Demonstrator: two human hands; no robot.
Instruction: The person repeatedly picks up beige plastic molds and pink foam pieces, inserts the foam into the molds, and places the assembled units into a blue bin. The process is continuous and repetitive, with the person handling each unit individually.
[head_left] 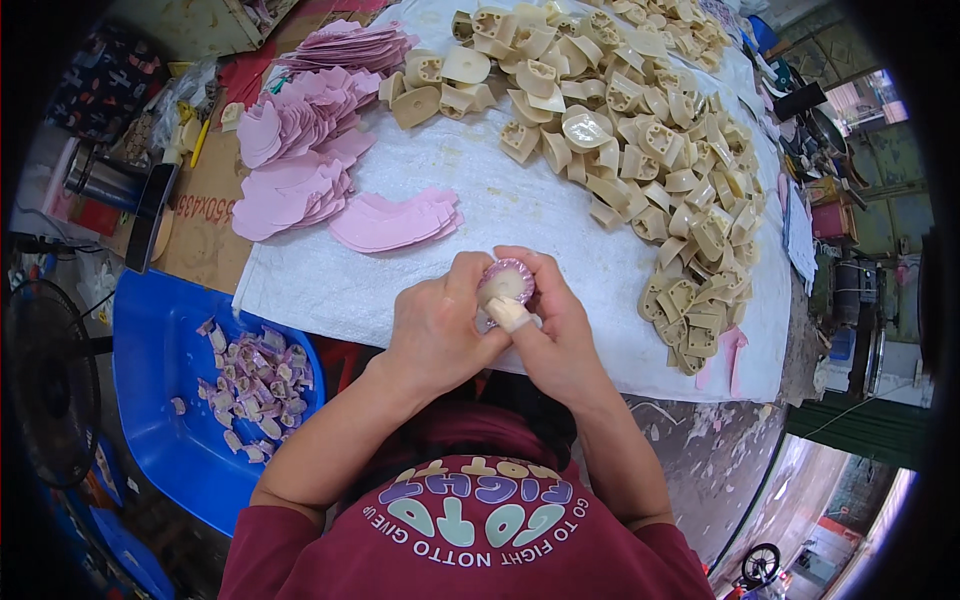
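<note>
Near the table's front edge, my left hand (436, 318) and my right hand (562, 335) both grip a shoe heel (507, 279). Its visible face is pale, and a pleated pink-purple covering runs around the rim. My left fingers close on one side of it and my right fingers curl around the other. A cream-coloured wrap (508, 313) sits over the tip of my right thumb, which presses on the pale face. Beyond my hands lies a fanned stack of pink cut pieces (395, 219). The underside of the heel is hidden by my fingers.
Bare beige heels (640, 120) are heaped across the table's far and right side. More pink pieces (300, 115) pile up at the left on cardboard (205, 215). A blue tub (160, 370) holds pink-covered heels (258, 385) at lower left, near a black fan (50, 380).
</note>
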